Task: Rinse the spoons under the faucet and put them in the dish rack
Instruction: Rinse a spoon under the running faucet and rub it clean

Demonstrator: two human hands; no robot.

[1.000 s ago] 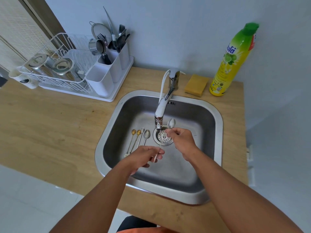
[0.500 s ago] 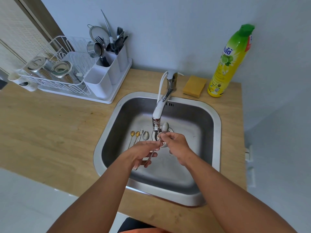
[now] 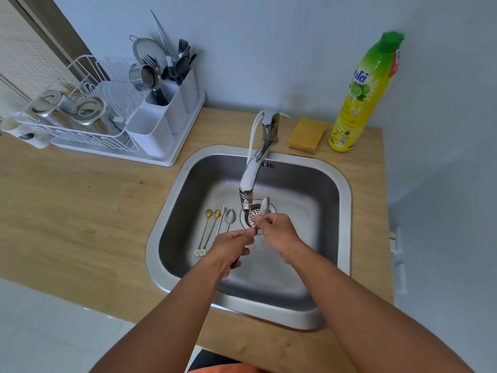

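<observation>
Head view. Both hands have closed in beside the faucet: right hand pinches a spoon by its spout, left hand grips its handle. Rinsing continues; four spoons lie left of the faucet.

Both forearms extend forward and converge. The left hand is palm-down, its fingers curled, thumb and forefinger closed in a pinch grip. The right hand is just beside it, fingertips nearly touching the left, also closed in a pinch grip.
</observation>
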